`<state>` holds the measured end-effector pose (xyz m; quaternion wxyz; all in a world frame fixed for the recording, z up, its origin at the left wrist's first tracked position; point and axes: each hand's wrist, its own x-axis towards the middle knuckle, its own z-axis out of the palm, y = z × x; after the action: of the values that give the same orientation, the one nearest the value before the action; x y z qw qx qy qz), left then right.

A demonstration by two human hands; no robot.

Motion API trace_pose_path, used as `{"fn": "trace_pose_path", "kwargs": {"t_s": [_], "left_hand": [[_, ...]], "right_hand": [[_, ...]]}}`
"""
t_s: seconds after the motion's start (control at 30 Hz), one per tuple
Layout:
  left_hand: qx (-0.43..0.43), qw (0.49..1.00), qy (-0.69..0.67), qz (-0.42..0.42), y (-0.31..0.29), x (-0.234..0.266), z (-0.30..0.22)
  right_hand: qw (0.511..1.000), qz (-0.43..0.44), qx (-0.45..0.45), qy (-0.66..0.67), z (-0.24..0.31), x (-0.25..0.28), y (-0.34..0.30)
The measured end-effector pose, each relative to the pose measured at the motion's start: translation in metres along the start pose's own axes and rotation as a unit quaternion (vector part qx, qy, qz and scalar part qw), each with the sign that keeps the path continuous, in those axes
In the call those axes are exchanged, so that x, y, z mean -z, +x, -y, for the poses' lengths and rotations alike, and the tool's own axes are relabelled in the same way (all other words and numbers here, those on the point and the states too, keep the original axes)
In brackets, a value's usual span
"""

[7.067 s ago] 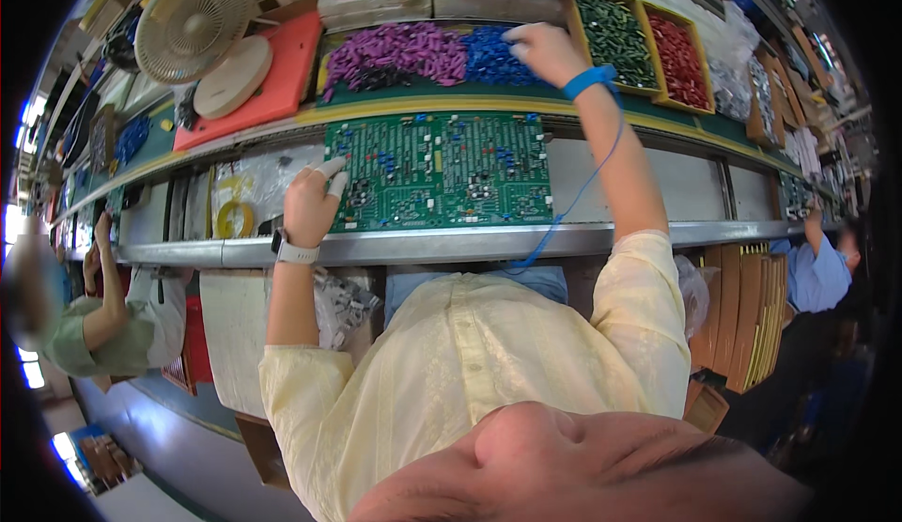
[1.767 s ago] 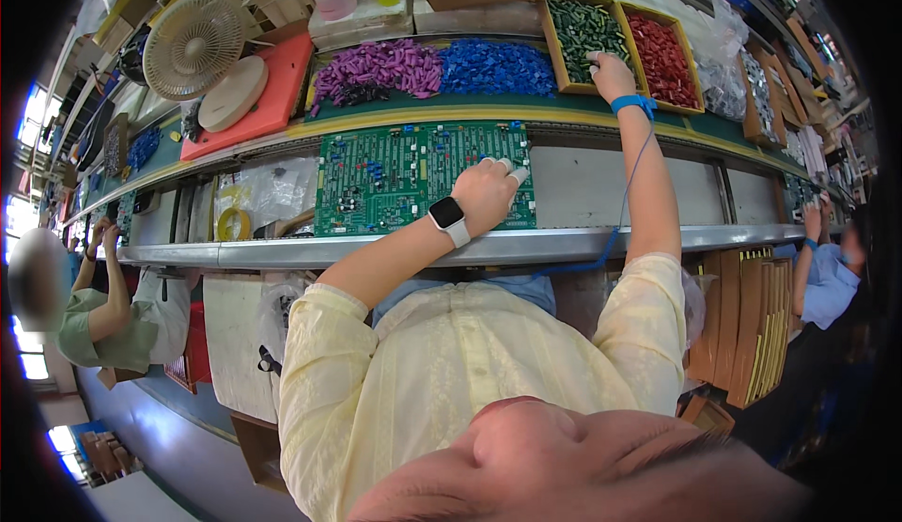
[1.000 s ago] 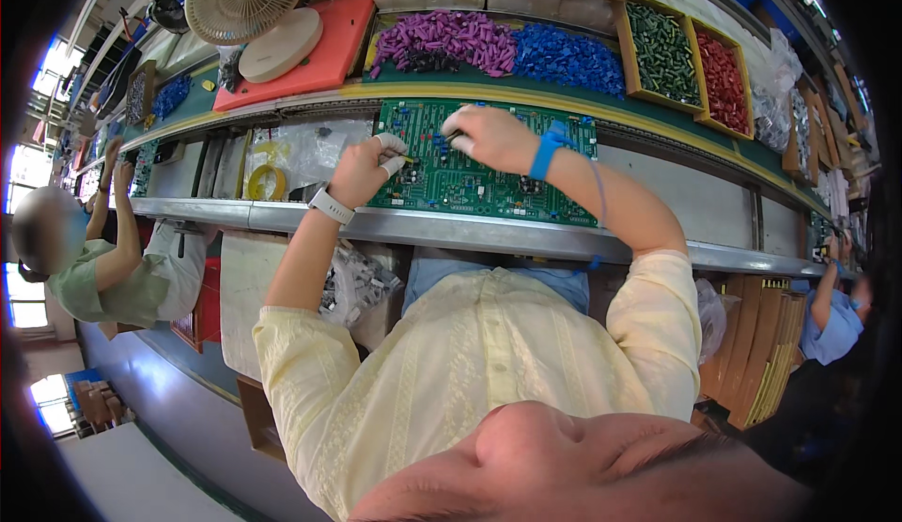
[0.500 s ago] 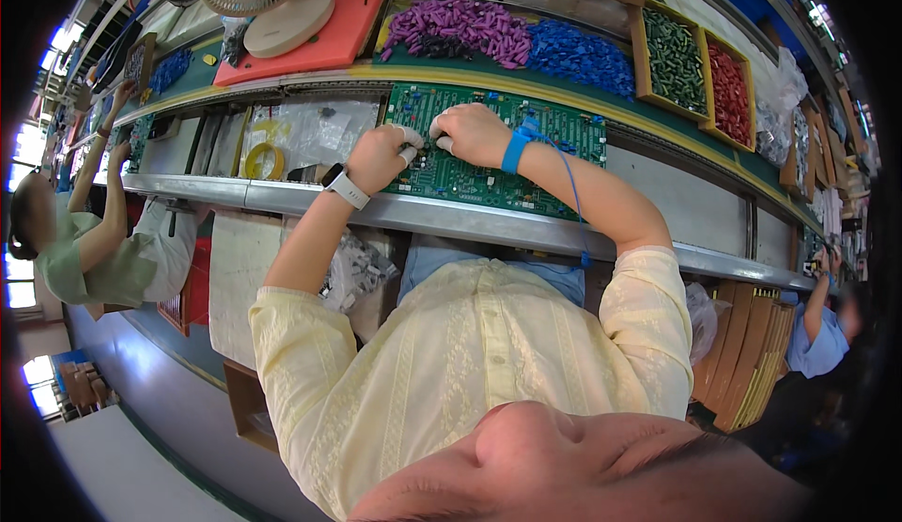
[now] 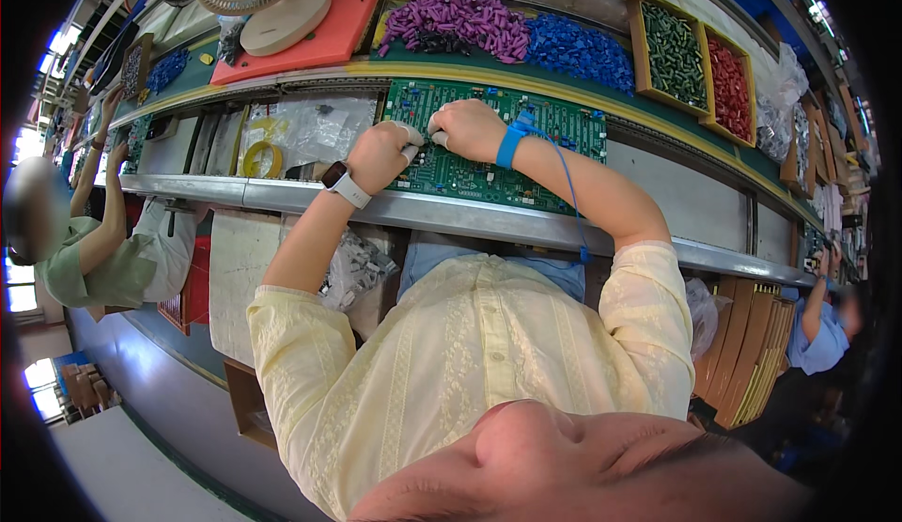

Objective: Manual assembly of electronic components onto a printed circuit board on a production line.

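Note:
A green circuit board (image 5: 526,184) crowded with small parts lies across the metal rails in front of me. My left hand (image 5: 381,155) is closed over its left side, thumb and fingertips in white finger covers bent together. Close to it on the right, my right hand (image 5: 470,130) is also closed, its covered fingertips pressed down toward the board. Whatever either set of fingertips pinches is too small or hidden to name. A blue wrist strap (image 5: 511,149) with a cord circles my right wrist, and a watch (image 5: 345,185) with a pale band sits on my left.
Behind the board lie piles of purple parts (image 5: 460,26) and blue parts (image 5: 578,50). Boxes of green parts (image 5: 672,52) and red parts (image 5: 729,90) stand at right. A fan (image 5: 285,20) rests on a red sheet. Yellow tape (image 5: 261,159) lies left; co-workers sit at both sides.
My right hand has shifted very slightly left over the board. The left hand stays nearly in place, with both hands still closed.

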<state>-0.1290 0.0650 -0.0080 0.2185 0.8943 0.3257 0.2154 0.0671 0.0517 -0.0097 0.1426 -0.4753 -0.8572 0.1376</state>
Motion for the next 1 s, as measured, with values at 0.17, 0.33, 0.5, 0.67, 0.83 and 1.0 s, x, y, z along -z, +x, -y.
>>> {"fn": "trace_pose_path", "kwargs": {"t_s": [0.17,0.33,0.5,0.67,0.83,1.0], "left_hand": [[-0.022,1.000,0.012,-0.001,-0.001,-0.003,-0.002],[-0.048,0.998,0.048,0.016,0.000,-0.002,-0.007],[-0.037,0.998,0.046,0.013,-0.002,-0.007,0.000],[-0.060,0.997,0.038,0.008,-0.003,-0.005,-0.004],[-0.048,0.999,-0.009,-0.009,-0.006,0.004,-0.012],[0.102,0.984,0.043,-0.139,-0.053,0.059,-0.011]], "right_hand": [[1.000,0.011,-0.016,-0.013,0.006,0.000,0.000],[0.999,-0.031,-0.010,-0.021,0.008,-0.003,-0.002],[0.999,-0.050,-0.019,0.005,0.010,-0.007,-0.005],[0.996,-0.076,0.034,-0.009,0.010,-0.007,-0.012],[0.996,-0.081,0.033,0.020,0.003,0.017,-0.024],[0.968,-0.222,-0.116,0.033,-0.069,0.125,-0.087]]}}
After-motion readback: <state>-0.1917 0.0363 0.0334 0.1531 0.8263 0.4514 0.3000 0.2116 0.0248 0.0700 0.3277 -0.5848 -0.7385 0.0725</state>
